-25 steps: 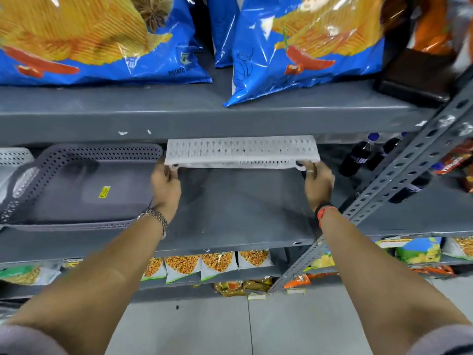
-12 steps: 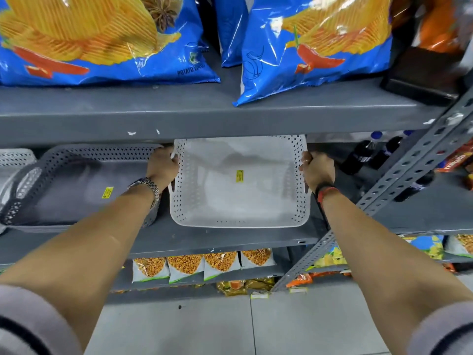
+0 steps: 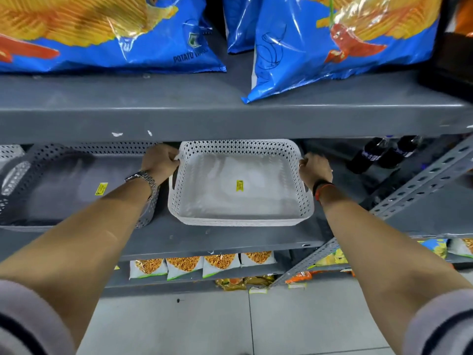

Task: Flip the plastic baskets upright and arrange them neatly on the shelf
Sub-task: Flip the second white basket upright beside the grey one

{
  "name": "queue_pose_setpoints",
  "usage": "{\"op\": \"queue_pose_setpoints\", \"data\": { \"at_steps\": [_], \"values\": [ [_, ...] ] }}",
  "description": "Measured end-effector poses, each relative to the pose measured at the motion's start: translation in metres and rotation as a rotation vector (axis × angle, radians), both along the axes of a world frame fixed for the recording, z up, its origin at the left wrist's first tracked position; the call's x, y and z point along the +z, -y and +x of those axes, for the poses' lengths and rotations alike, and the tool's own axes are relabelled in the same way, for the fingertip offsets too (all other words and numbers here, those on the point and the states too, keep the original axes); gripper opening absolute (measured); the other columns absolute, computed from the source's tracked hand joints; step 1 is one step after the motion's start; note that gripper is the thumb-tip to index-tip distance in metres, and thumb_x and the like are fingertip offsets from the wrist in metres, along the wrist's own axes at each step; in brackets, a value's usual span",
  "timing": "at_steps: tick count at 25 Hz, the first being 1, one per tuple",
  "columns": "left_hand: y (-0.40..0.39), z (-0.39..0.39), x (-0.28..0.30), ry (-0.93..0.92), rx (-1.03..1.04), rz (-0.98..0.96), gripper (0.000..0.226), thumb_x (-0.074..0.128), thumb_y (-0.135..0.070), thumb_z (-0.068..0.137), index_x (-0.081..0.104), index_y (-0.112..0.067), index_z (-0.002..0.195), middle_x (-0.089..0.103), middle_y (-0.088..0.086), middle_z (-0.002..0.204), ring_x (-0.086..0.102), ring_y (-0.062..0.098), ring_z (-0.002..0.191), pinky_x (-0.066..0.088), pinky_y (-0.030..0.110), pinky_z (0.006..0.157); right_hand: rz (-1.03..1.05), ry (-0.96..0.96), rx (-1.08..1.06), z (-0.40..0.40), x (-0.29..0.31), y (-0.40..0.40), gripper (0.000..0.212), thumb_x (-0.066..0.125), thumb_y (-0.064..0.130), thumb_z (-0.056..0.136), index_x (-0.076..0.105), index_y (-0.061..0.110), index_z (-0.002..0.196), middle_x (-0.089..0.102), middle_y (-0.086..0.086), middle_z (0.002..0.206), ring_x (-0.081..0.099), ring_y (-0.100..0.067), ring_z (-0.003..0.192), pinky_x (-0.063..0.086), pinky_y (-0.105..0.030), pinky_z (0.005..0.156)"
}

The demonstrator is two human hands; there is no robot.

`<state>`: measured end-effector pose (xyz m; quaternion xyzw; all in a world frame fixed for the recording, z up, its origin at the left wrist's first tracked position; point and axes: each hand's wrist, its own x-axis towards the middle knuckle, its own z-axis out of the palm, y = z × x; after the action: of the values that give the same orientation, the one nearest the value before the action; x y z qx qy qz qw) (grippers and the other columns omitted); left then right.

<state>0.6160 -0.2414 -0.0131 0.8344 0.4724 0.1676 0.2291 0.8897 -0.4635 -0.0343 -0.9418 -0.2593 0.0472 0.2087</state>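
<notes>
Two bare forearms are reaching forward from grey sleeves over a pale tiled floor (image 3: 294,324), where small snack packets (image 3: 202,266) are lining a low shelf below. The white basket (image 3: 240,216) is sitting upright, open side up, on the grey metal shelf (image 3: 230,239), a yellow sticker (image 3: 240,185) showing on its floor. The left hand (image 3: 161,160), a metal watch (image 3: 144,179) at its wrist, is curling its fingers around the basket's far left rim; the right hand (image 3: 313,167), with a red and black band (image 3: 321,187) at the wrist, is closing on the far right rim. Just beside the basket on the left, a grey basket (image 3: 76,185) is also lying open side up, the left forearm crossing over its right corner. To the right, dark bottles (image 3: 384,155) are standing behind a slanted perforated upright (image 3: 419,183). Above, large blue chip bags (image 3: 332,47) are resting on the upper shelf (image 3: 204,116), whose front edge is hiding the baskets' far rims.
</notes>
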Motion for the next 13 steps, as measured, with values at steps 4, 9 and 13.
{"op": "queue_pose_setpoints", "data": {
  "at_steps": [4, 9, 13],
  "values": [
    [-0.005, -0.045, 0.010, 0.109, 0.035, 0.006, 0.030, 0.051, -0.009, 0.083, 0.069, -0.003, 0.105, 0.071, 0.015, 0.112, 0.068, 0.030, 0.099, 0.053, 0.037, 0.090, 0.129, 0.137, -0.025, -0.024, 0.019, -0.003, 0.036, 0.052, 0.018, 0.084, 0.056, 0.008, 0.118, 0.057, -0.022, 0.122, 0.048, -0.040, 0.117, 0.040, -0.047, 0.096],
    [-0.039, -0.140, 0.035, 0.004, 0.092, 0.032, 0.032, 0.051, -0.006, 0.084, 0.064, 0.002, 0.112, 0.063, 0.026, 0.120, 0.057, 0.041, 0.114, 0.043, 0.042, 0.098, 0.227, 0.083, 0.083, -0.093, 0.045, -0.020, 0.041, 0.054, 0.016, 0.084, 0.053, 0.010, 0.124, 0.054, -0.017, 0.131, 0.044, -0.037, 0.125, 0.038, -0.047, 0.102],
    [-0.043, -0.225, 0.046, 0.072, 0.174, 0.165, 0.033, 0.046, -0.016, 0.079, 0.076, -0.028, 0.084, 0.066, 0.032, 0.108, 0.061, 0.047, 0.102, 0.050, 0.016, 0.077, 0.267, -0.132, 0.087, -0.168, 0.042, -0.048, 0.044, 0.056, 0.027, 0.085, 0.050, 0.010, 0.125, 0.061, -0.012, 0.126, 0.053, -0.033, 0.120, 0.042, -0.044, 0.103]
  ]
}}
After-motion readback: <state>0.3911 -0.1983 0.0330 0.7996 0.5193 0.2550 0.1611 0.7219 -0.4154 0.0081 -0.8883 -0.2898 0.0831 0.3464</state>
